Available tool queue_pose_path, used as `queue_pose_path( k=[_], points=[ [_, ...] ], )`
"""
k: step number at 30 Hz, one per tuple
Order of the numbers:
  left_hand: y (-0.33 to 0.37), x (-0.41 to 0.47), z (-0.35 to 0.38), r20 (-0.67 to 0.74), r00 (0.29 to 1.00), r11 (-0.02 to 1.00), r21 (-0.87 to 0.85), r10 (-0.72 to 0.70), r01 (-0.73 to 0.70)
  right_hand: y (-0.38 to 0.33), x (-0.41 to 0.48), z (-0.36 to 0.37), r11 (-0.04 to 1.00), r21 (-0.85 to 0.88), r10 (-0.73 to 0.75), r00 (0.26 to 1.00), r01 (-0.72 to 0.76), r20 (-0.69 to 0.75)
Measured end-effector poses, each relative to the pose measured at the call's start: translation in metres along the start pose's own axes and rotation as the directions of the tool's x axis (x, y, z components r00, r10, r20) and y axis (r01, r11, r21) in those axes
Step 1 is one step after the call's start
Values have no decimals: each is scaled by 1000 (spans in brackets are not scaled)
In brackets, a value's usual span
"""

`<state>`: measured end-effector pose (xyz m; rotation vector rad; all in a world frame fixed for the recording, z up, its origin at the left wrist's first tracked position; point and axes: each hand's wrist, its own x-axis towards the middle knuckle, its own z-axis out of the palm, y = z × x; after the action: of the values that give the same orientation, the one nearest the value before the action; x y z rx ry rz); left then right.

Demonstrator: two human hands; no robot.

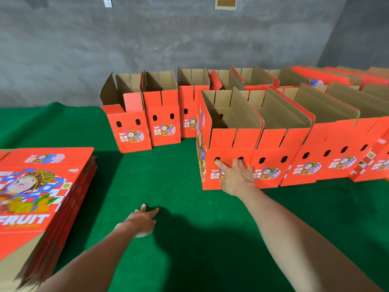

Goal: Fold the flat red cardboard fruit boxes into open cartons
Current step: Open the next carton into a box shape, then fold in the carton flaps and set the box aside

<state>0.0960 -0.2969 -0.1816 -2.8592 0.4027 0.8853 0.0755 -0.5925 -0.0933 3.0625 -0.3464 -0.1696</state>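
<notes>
My right hand (235, 175) presses spread fingers against the front of the nearest open carton (228, 152) on the green mat (168, 175), my left hand (140, 222) relaxed and empty beside the flat stack (37, 186).

Flat boxes (42, 186) lie stacked left on the tabletop (168, 182); open cartons (280, 157) stand right in two rows before the wall (168, 49).

Packing wkshop: bare concrete wall (189, 39), carton rows (294, 144) (green felt).
</notes>
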Motion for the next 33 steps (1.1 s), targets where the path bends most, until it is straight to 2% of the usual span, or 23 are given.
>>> queue_pose_path(
  k=[2,6,9,11,13,15,16,17,19,22,24,26,28,31,33],
  points=[
    [1,1,1,3,1000,1000,-22,-13,13,-4,-3,1,999,32,2,1000,-2,16],
    [1,0,2,4,1000,998,-53,-30,30,-13,-12,11,1000,21,-3,997,5,-75],
    [2,0,2,10,999,998,-49,-33,33,-13,-15,9,1000,-12,-3,997,2,-75],
    [2,0,0,1,1000,998,-54,-31,32,-16,-19,5,999,-15,-43,983,41,-178],
    [1,-1,-2,-6,1000,998,-62,-27,27,-27,-26,-1,987,28,-141,924,161,-355],
    [0,-2,-2,-9,1000,998,-68,-19,18,-40,-29,-11,953,8,-249,795,303,-553],
    [0,-2,-2,-11,1000,997,-70,-15,14,-47,-26,-20,941,-8,-266,726,338,-634],
    [0,-3,-2,-11,1000,997,-74,-15,14,-53,-23,-30,940,-22,-267,693,341,-669],
    [-1,-3,-3,-9,1000,996,-93,-12,11,-62,-14,-51,957,-32,-250,764,289,-595],
    [-6,-7,-7,-6,1000,983,-185,0,-1,-66,-4,-63,989,-40,-148,887,146,-438],
    [-12,-16,-11,-28,1000,951,-307,10,-18,-66,-4,-64,991,-60,-136,915,122,-381],
    [-18,-28,-18,-119,993,909,-413,9,-57,-66,-6,-64,991,-66,-134,922,118,-364],
    [-29,-43,-29,-311,950,873,-469,-24,-132,-68,-9,-68,992,-50,-123,916,113,-381],
    [-65,-71,-43,-594,787,820,-527,-169,-222,-83,-18,-74,985,-26,-163,867,171,-472],
    [-107,-88,-46,-676,674,847,-513,-298,-140,-102,-29,-74,964,1,-229,831,266,-507]
  ],
)
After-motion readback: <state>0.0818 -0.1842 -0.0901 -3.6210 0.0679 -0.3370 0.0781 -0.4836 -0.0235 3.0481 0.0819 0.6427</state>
